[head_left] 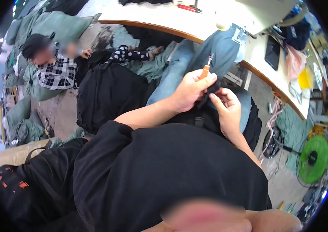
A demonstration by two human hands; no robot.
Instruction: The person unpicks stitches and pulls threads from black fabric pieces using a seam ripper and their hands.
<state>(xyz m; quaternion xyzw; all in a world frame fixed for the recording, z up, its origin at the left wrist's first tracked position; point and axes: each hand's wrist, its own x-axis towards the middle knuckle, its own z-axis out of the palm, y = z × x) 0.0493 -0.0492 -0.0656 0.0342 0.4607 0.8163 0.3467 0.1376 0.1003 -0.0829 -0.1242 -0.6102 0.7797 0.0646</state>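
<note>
Two bare hands meet over a heap of dark clothing in the person's lap, below a long curved white worktable [152,19] with a wooden edge. Blue denim garments [218,50] hang from that table toward the hands, one carrying a small pale rectangular tag near its top. At the picture's left another person in a checked shirt [57,73] sits on the floor among grey-green sacks [55,23], and a green fan [314,158] stands low at the right. A yellow packet and a pinkish bag lie on the table's right end; their markings are too small to tell.

The left hand [189,91] is closed around an orange-handled seam ripper [205,69], its metal tip pointing up. The right hand [228,106] pinches a fold of black fabric [212,87] between thumb and fingers, just beside the tool. Judging by this, stitches are being picked from the black garment, and the tip is not in the cloth right now. The next move seems to call for a taut fold and a careful, shallow entry of the point.
</note>
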